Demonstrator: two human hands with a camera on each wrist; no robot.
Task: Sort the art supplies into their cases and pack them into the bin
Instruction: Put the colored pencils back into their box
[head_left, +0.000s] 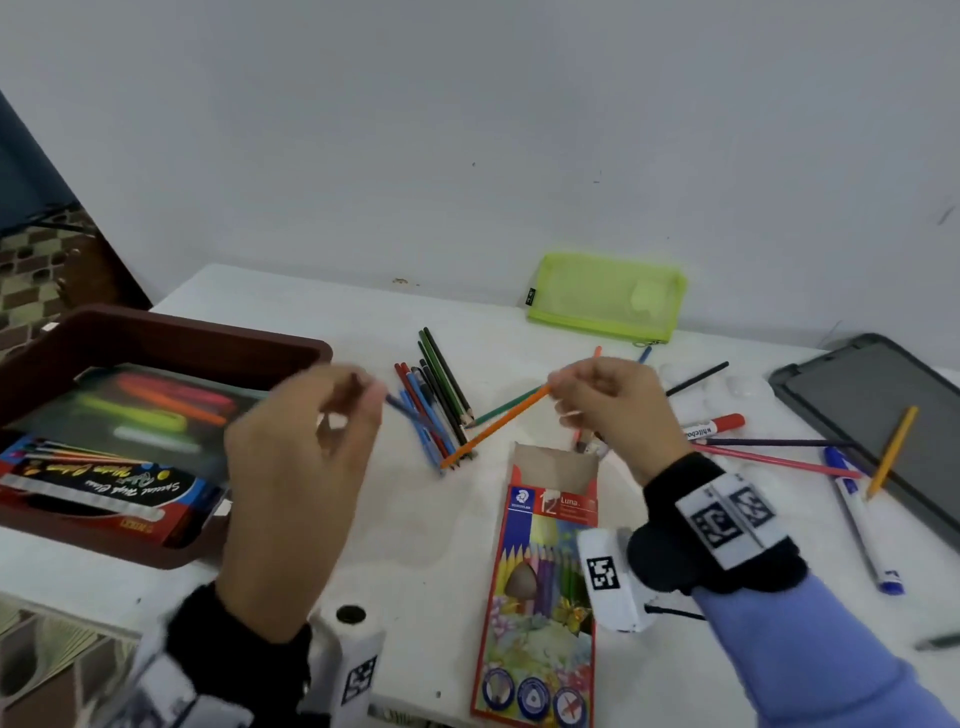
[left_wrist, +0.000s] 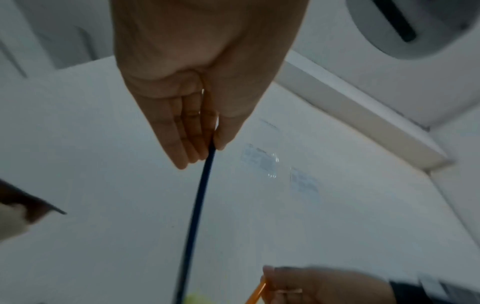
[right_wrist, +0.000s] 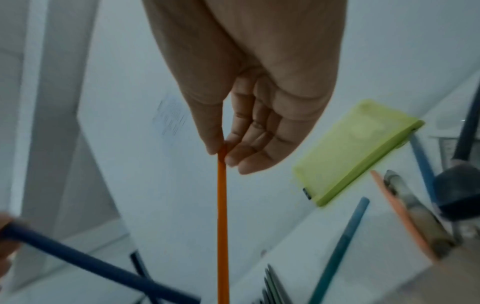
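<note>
1. White table against a grey wall; brown bin at its left edge.
2. Left hand pinches a dark blue pencil.
3. Right hand pinches an orange pencil, tip touching the pencil pile mid-table.
4. Open pencil box at the near edge.

My right sleeve: lilac, long | both wrists: black straps with white blocks printed in black square codes | white camera pod under each wrist | hands bare
</note>
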